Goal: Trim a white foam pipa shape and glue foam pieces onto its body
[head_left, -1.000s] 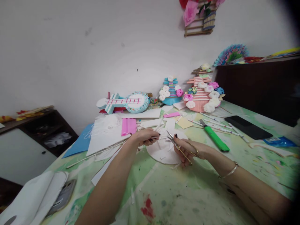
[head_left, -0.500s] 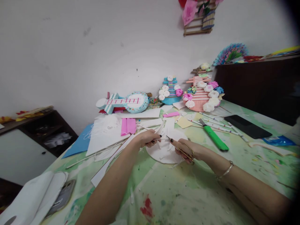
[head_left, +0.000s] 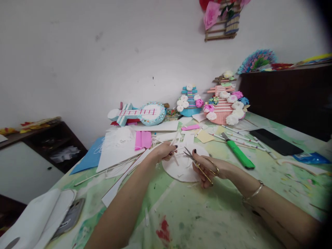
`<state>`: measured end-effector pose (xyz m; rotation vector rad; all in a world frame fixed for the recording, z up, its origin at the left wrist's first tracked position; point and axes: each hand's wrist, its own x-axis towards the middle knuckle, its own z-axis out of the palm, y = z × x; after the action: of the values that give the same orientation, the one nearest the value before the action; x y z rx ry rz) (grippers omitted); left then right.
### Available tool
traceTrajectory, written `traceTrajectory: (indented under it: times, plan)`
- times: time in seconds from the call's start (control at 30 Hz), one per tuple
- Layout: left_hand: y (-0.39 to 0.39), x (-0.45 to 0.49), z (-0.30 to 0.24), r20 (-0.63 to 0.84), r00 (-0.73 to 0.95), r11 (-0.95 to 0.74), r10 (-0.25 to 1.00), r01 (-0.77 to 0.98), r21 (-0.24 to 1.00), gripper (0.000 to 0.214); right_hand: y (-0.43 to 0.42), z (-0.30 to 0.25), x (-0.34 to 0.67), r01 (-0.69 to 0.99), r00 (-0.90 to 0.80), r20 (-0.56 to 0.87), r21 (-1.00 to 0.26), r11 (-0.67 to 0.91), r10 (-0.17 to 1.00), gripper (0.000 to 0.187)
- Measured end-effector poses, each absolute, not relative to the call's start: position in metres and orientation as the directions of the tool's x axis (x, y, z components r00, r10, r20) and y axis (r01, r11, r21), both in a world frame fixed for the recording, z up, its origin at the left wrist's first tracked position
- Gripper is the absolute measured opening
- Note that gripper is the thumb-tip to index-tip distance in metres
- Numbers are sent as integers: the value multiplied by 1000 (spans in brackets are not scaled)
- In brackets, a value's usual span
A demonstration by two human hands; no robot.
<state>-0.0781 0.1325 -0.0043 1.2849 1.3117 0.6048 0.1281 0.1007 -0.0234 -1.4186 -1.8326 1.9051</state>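
Note:
My left hand (head_left: 167,151) pinches a thin white paper strip (head_left: 176,138) over a round white board (head_left: 172,172). In my right hand (head_left: 204,166) are gold-handled scissors (head_left: 191,156), their blades spread apart and pointing toward the left hand. A small gap lies between the blades and the strip. Small white cut pieces lie on the round board beneath both hands. A white neck-like piece (head_left: 188,139) extends from the far side of the board.
A green utility knife (head_left: 238,151), white pens (head_left: 243,140) and a black phone (head_left: 278,141) lie to the right. Craft instruments (head_left: 153,113) line the wall. White sheets (head_left: 111,152), pink paper (head_left: 143,140) and a grey phone (head_left: 68,219) are on the left.
The scissors have opened wider and drawn back slightly from the left hand. A short white piece now hangs or lies below the left fingers. The view has shifted slightly.

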Motion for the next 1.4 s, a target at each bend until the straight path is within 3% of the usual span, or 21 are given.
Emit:
traceTrajectory:
  times: [0.27,0.47,0.73,0.93,1.4]
  plan:
    - [125,-59,-12,-308,291,223,906,290,930,24,97,-27,124,417,-560,-335,-904,-92,757,64]
    - [125,-58,-17,-286,273,205,918,291,935,23,100,-27,124,543,-449,-427,-828,-139,785,61]
    - [128,-60,-17,-262,189,203,946,285,937,22,96,-20,130,488,-558,-421,-863,-127,716,64]
    - [129,-56,-21,-276,159,224,948,282,933,14,92,-19,129,478,-655,-365,-878,-11,662,66]
    - [127,-43,-29,-228,113,175,967,354,919,15,92,-20,124,545,-591,-394,-838,-12,704,58]
